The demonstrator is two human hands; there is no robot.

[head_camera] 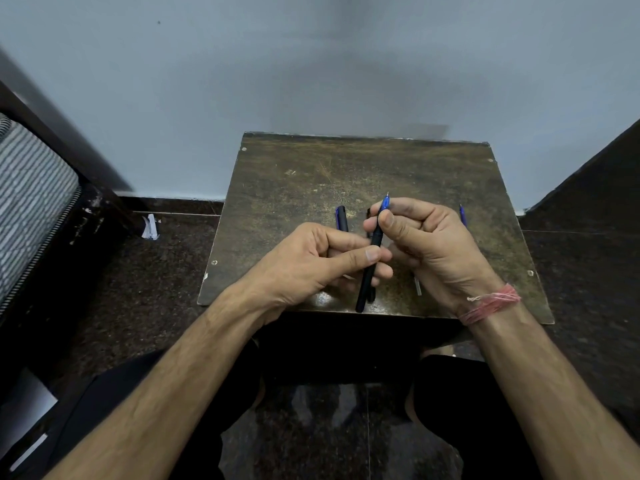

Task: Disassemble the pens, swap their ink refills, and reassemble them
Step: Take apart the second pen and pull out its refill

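Hands meet above the small brown counter [450, 174]. The left hand [304, 268] pinches the black pen barrel [369, 271] near its middle between thumb and curled fingers. The right hand [429, 244] pinches the blue tip section [385, 204] at the upper end of the same pen, its other fingers curled in. On the counter, behind the hands, a dark pen cap [341, 218] lies to the left, and a blue part [463, 216] shows just beyond the right hand.
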